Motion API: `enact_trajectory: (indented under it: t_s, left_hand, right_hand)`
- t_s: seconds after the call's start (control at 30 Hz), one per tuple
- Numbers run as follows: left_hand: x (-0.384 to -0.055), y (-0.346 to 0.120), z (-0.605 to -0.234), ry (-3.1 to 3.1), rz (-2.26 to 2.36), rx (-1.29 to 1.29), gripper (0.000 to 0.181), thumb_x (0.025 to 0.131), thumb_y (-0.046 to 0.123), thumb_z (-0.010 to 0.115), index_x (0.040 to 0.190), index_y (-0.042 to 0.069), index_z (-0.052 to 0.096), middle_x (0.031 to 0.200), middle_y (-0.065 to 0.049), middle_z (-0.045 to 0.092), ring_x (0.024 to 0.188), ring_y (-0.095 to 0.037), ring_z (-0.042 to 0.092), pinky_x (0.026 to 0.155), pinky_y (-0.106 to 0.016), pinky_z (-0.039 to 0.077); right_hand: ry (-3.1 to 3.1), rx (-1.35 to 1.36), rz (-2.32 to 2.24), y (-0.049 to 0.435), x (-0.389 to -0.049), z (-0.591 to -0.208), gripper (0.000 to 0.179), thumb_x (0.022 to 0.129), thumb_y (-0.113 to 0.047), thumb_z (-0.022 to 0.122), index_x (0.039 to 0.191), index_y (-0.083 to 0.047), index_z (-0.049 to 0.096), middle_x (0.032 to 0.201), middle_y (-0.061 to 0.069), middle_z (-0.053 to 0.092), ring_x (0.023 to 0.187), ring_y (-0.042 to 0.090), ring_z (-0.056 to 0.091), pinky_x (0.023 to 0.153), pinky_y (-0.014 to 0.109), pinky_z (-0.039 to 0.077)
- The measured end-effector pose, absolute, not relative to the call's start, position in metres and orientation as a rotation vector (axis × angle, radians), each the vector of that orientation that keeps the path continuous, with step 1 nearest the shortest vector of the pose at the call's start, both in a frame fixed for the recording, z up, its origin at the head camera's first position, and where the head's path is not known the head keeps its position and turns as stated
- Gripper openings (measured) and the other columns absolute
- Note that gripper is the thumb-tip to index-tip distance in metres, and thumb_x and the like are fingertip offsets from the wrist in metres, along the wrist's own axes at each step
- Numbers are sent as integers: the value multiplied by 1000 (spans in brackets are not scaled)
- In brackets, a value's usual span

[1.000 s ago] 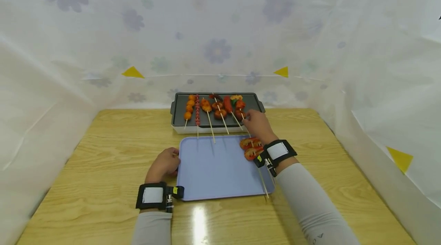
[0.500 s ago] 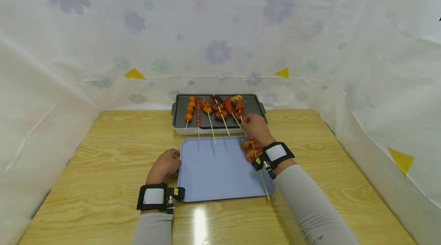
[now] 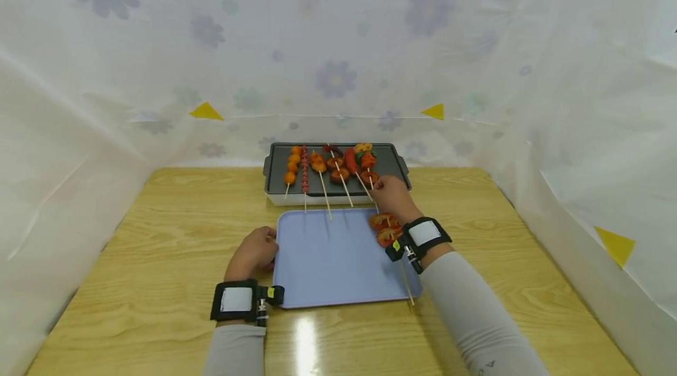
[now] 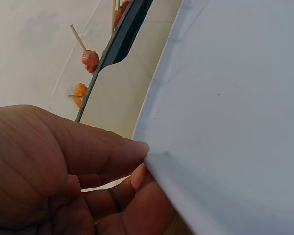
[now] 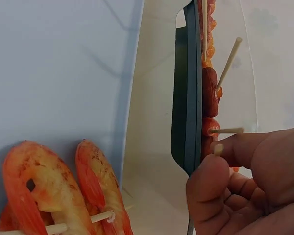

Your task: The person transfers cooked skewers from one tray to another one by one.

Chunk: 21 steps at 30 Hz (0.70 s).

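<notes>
My left hand (image 3: 255, 252) pinches the left edge of a pale blue tray (image 3: 333, 270), thumb (image 4: 132, 149) on top and fingers underneath. At the front right of a dark griddle (image 3: 390, 158), my right hand (image 3: 396, 195) pinches the stick of a mixed skewer (image 3: 368, 160) between thumb and index finger. That skewer carries yellow, green and red pieces and a brown round piece nearest the hand, all over the griddle. Below my right wrist, a shrimp skewer (image 3: 388, 236) lies on the tray's right side, partly hidden by the wrist strap.
Other skewers lie on the griddle, sticks jutting over its front: orange balls (image 3: 292, 165), a thin pink row (image 3: 304, 170), an orange-brown piece (image 3: 318, 163), round brown slices (image 3: 339, 175) and a red sausage (image 3: 350, 160). A wooden table (image 3: 174, 247) carries everything; pale flowered sheeting (image 3: 338, 41) surrounds it.
My right hand has shifted slightly left and toward me, the mixed skewer's stick end swinging left with it. My left hand keeps its hold on the tray edge.
</notes>
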<state>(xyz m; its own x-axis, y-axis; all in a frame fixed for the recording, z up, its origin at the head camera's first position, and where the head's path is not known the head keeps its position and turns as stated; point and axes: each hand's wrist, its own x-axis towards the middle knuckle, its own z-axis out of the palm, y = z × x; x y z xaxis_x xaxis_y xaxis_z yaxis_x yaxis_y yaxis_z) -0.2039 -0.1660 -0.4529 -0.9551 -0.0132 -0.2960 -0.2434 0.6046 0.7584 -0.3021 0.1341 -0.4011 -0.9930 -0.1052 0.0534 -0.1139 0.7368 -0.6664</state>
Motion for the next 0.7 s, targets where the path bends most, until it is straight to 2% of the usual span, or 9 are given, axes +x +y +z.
enact_trajectory:
  t_s: [0.37,0.57,0.7]
  left_hand:
    - [-206,-164,-453,2560,1302,-244,39,86,4,46,124,-3,48,87,-13,56,67,-22,56,53,-30,47]
    - [-205,-164,-454,2554,1309,-247,38,86,4,46,124,-3,48,87,-13,56,68,-22,56,53,-30,48]
    - [-205,-165,-455,2552,1305,-254,38,86,3,46,124,-3,48,86,-13,56,66,-22,56,53,-30,48]
  right_hand:
    - [-3008,190,1076,135,-305,-403,16,87,-11,51,73,-6,49,58,3,43,49,18,42,48,30,35]
    - [-3076,171,1101,133,-303,-399,16,88,-12,52,74,-6,51,60,5,46,51,20,50,50,30,41]
    - [-3083,185,1126,132,-302,-399,23,89,-13,52,67,-8,47,56,3,41,49,20,51,49,31,44]
